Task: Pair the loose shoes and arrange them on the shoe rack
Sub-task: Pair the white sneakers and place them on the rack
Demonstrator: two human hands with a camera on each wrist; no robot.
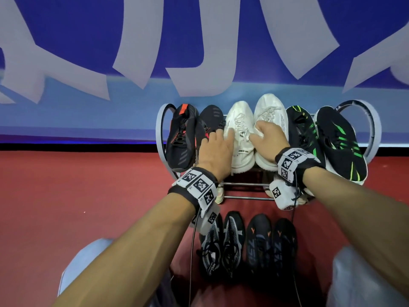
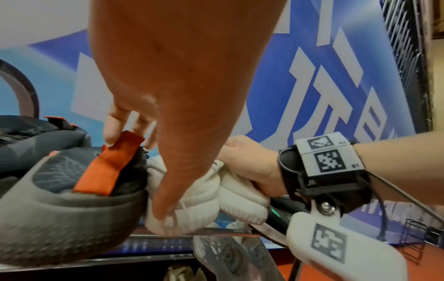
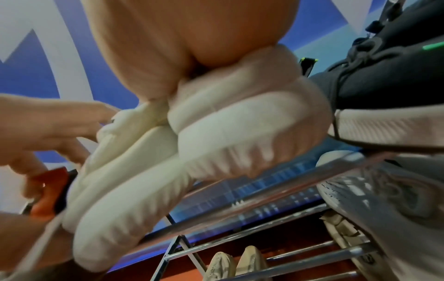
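Note:
A white pair stands mid-row on the top shelf of the metal shoe rack (image 1: 243, 184). My left hand (image 1: 215, 149) lies spread where the left white shoe (image 1: 241, 120) meets a black-and-orange shoe (image 1: 212, 116). Its thumb rests on the white shoe and its fingers touch that black shoe's orange heel tab (image 2: 113, 163). My right hand (image 1: 267, 136) grips the right white shoe (image 1: 272, 109) at its collar, fingers curled over the opening. The other black-and-orange shoe (image 1: 181, 138) stands at the far left. A black-and-green pair (image 1: 338, 140) fills the right end.
Two dark pairs (image 1: 221, 242) (image 1: 270, 242) stand on the red carpet in front of the rack. Lower shelves hold a beige pair (image 3: 240, 266) and a grey shoe (image 3: 384, 199). Round hoops (image 1: 160, 129) close the rack's ends. A blue-and-white banner wall stands right behind.

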